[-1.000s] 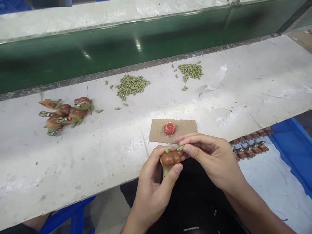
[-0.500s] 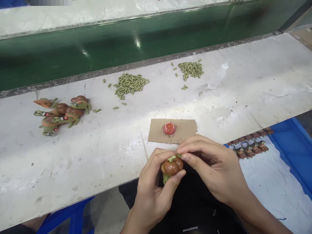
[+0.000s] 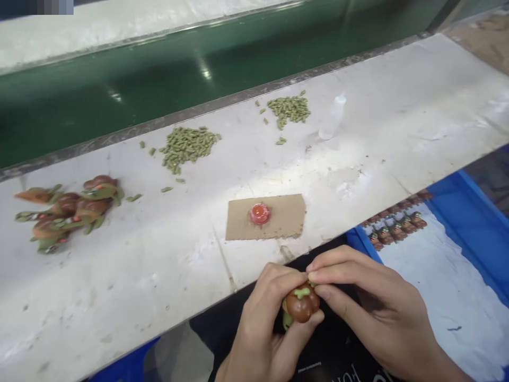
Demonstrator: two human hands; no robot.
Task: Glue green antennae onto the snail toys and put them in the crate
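So the work surface [image 3: 119,276] here is a long white, pretty scuffed bench, with a green conveyor belt [image 3: 159,90] running along its far side, well ahead of the hands. Straight ahead of the hands sits a piece of cardboard [image 3: 278,217] with a red cap [image 3: 260,214] on it. Farther out are two heaps of little green pellets [image 3: 186,147] and, beyond the right hand, a clear plastic bottle [image 3: 333,116] lying near the second heap [image 3: 288,110]. Way off past the left hand there's a loose pile of finished-looking toy figures [image 3: 67,212]. Past the right hand, lower down, more figures [image 3: 395,231] stand in rows on a white sheet in a blue crate [image 3: 469,212].

The plastic toy [image 3: 301,306] is a glossy brown dome with green bits on it. It's cupped in the left hand [image 3: 266,329], fingers curled round it, while the right hand [image 3: 369,302] pinches its top edge with the fingertips [image 3: 314,277].
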